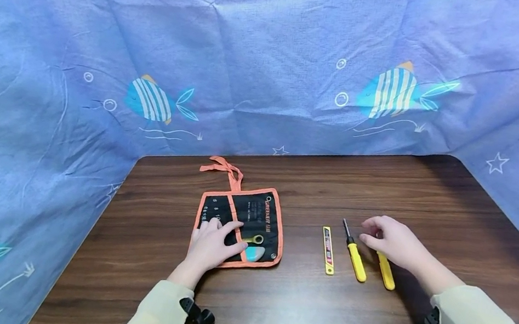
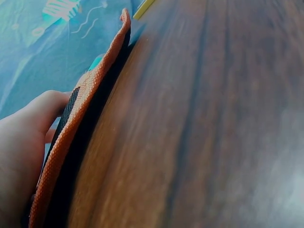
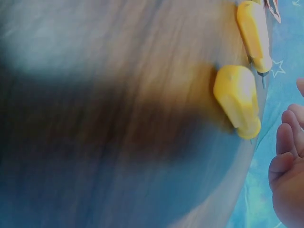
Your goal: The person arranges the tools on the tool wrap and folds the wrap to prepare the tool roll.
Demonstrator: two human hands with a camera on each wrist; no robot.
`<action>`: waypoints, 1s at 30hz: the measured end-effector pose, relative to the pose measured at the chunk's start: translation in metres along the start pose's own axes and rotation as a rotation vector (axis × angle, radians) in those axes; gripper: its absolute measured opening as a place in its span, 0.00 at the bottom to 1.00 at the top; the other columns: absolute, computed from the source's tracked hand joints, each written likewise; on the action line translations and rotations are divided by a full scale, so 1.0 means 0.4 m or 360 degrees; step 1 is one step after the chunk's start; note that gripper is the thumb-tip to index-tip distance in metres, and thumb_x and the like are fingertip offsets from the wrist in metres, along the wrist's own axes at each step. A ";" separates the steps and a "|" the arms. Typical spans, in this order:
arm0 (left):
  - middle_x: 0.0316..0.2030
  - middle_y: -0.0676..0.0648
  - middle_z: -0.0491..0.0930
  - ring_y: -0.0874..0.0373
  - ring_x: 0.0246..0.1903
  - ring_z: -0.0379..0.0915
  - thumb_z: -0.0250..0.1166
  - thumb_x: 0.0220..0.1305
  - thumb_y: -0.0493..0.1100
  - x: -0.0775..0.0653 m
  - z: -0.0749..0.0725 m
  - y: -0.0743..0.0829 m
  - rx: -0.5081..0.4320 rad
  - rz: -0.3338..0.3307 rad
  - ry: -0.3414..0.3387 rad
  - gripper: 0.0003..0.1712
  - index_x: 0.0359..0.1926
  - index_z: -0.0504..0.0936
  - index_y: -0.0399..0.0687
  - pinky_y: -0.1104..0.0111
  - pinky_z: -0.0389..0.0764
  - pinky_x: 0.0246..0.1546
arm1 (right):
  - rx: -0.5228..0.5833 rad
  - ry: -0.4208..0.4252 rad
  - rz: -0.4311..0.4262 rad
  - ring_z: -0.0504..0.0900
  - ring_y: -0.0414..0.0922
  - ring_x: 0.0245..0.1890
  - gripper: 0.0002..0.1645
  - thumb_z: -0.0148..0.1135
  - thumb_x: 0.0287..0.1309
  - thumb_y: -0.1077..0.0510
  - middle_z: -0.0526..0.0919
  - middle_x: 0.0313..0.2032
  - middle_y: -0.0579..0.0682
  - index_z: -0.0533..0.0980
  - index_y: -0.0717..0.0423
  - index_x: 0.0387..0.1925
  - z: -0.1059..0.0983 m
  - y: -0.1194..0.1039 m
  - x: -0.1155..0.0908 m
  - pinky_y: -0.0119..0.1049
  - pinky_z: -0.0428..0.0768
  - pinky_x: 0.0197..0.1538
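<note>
My left hand (image 1: 212,241) rests spread on a black tool pouch (image 1: 256,217) with orange edging, its thumb near a pocket holding a teal-and-white piece. A ring-ended wrench (image 1: 256,239) sticks out beside the fingers. In the left wrist view the thumb touches the pouch's raised orange edge (image 2: 71,123). My right hand (image 1: 397,242), fingers loosely bent, hovers over the front end of a yellow-handled tool (image 1: 386,271), hiding that end. The right wrist view has this hand (image 3: 289,175) apart from the yellow handle (image 3: 237,99). Left of it lies a yellow-handled screwdriver (image 1: 356,261).
A slim yellow packet (image 1: 328,251) lies between the pouch and the screwdriver. Orange ties (image 1: 226,167) trail from the pouch's far edge. Blue fish-print cloth (image 1: 263,63) surrounds the brown wooden table (image 1: 288,310) at the back and sides.
</note>
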State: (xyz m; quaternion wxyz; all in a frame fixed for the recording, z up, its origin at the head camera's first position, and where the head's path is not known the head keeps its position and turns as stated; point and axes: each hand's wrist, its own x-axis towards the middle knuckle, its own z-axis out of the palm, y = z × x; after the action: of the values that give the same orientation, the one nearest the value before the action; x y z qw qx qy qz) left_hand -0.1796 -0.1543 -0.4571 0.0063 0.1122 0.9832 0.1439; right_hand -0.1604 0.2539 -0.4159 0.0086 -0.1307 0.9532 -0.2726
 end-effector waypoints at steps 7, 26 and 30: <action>0.32 0.52 0.63 0.53 0.32 0.56 0.53 0.54 0.75 0.001 -0.001 0.001 0.0024 0.0062 -0.0021 0.34 0.60 0.71 0.74 0.60 0.56 0.32 | -0.0041 -0.0041 -0.0050 0.75 0.49 0.39 0.26 0.66 0.53 0.50 0.76 0.38 0.53 0.75 0.65 0.47 -0.001 0.024 -0.031 0.49 0.73 0.42; 0.34 0.51 0.65 0.52 0.35 0.58 0.53 0.55 0.74 0.001 0.005 -0.004 0.0031 0.0055 -0.0023 0.32 0.58 0.73 0.71 0.58 0.57 0.34 | -0.0169 -0.0033 0.0000 0.70 0.41 0.29 0.31 0.69 0.48 0.46 0.72 0.29 0.46 0.74 0.65 0.47 0.010 0.061 -0.090 0.39 0.70 0.32; 0.37 0.50 0.67 0.51 0.37 0.59 0.54 0.54 0.73 0.003 0.004 -0.004 0.0009 0.0033 -0.0007 0.32 0.57 0.74 0.69 0.57 0.58 0.35 | -0.0133 -0.0054 0.0017 0.70 0.40 0.28 0.32 0.69 0.48 0.46 0.73 0.28 0.45 0.73 0.65 0.48 0.009 0.061 -0.098 0.36 0.69 0.30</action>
State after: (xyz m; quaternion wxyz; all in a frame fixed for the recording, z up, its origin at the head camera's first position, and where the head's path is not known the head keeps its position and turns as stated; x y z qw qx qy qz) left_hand -0.1810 -0.1551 -0.4590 0.0067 0.1227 0.9823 0.1411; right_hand -0.1283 0.2822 -0.4337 0.0208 -0.1305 0.9641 -0.2303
